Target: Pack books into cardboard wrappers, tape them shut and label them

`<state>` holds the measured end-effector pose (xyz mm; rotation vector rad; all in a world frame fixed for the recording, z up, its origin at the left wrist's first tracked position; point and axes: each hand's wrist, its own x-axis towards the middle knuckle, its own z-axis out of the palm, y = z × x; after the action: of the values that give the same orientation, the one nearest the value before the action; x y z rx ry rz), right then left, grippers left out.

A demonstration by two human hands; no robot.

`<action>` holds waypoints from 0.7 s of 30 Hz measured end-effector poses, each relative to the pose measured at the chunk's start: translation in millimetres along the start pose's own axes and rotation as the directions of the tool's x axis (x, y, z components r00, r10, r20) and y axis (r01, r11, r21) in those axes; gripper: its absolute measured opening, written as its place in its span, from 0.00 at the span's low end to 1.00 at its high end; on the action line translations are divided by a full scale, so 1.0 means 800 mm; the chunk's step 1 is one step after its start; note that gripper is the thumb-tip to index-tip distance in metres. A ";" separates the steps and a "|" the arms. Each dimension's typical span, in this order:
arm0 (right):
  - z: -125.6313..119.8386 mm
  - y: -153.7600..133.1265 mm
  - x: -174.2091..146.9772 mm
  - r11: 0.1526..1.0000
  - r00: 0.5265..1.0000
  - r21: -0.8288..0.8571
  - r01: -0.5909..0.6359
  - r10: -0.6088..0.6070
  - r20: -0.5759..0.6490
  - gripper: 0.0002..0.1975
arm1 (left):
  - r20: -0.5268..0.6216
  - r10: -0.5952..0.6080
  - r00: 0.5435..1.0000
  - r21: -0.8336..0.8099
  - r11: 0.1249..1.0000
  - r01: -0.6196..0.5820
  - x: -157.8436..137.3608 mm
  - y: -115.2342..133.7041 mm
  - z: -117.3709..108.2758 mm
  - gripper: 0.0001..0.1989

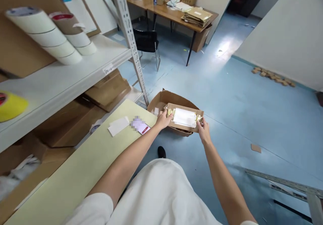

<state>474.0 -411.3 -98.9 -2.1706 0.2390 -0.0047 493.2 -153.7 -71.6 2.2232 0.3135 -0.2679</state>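
Between my two hands is a small cardboard box [171, 128] with a white label [185, 117] on the side facing me and yellowish material at both ends of the label. My left hand [164, 119] is closed on its left end. On the right end, my right hand [204, 129] grips the edge, fingers partly hidden. The box is above a larger open carton [181, 99] that has scraps of paper inside. Left of my left hand, a pale green tabletop [101, 161] bears a white slip of paper [118, 126] and a phone-like item [144, 128], partly blurred out.
A metal shelf [75, 73] on the left carries tape rolls [47, 36] and yellow tape [12, 106], with cartons below. Farther back are a black chair [147, 41] and a wooden desk [171, 14]. A metal frame [285, 181] juts in at lower right.
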 end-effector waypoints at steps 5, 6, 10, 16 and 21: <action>-0.003 0.020 0.028 0.999 0.999 0.032 0.041 -0.041 -0.022 0.39 | 0.061 0.064 0.996 -0.056 0.997 -0.061 0.052 0.019 0.032 0.33; -0.001 0.022 0.027 0.996 0.997 0.028 0.080 -0.080 -0.014 0.40 | 0.066 0.088 0.994 -0.097 0.992 -0.081 0.053 0.016 0.035 0.33; 0.012 0.017 0.008 0.979 0.979 0.006 0.203 -0.203 0.014 0.36 | 0.013 0.149 0.989 -0.259 0.955 -0.141 0.025 -0.011 0.028 0.32; 0.069 -0.032 -0.041 0.950 0.912 0.209 0.233 -0.288 0.292 0.27 | -0.138 0.047 0.989 -0.375 0.922 -0.096 -0.107 -0.076 -0.028 0.21; 0.147 -0.114 -0.093 0.893 0.660 0.306 0.329 -0.449 0.602 0.21 | -0.359 -0.223 0.906 -0.363 0.928 0.084 -0.270 -0.137 -0.075 0.19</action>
<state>427.2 -252.0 -86.3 -1.8701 -0.6303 0.4824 259.8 -69.0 -50.8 1.8939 0.7068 0.1518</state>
